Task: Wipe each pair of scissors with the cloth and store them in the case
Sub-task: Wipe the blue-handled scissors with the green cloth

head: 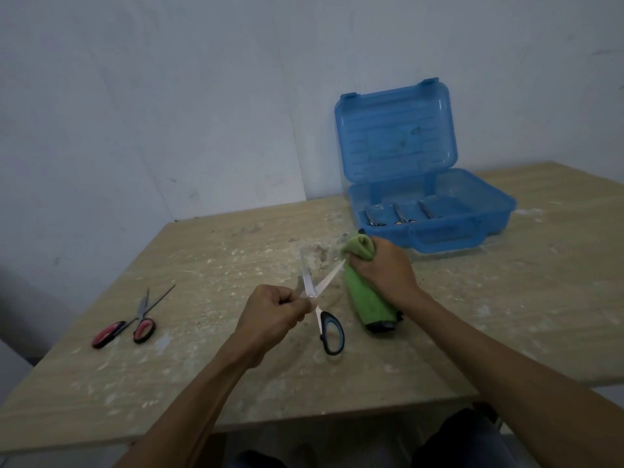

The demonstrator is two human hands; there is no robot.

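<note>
My left hand (270, 310) grips one handle of the blue-and-black scissors (322, 304), whose blades are spread wide above the table. The free blue handle loop hangs down to the right. My right hand (381, 265) holds the green cloth (366, 298) bunched around the tip of the right blade. A second pair of scissors with pink-and-black handles (130, 324) lies spread on the table at the left. The blue plastic case (429, 211) stands at the back right with its lid up; several scissors lie inside it.
The wooden table (202, 383) is dusty with pale specks and stains. A plain wall stands right behind it. My knees show under the table's front edge.
</note>
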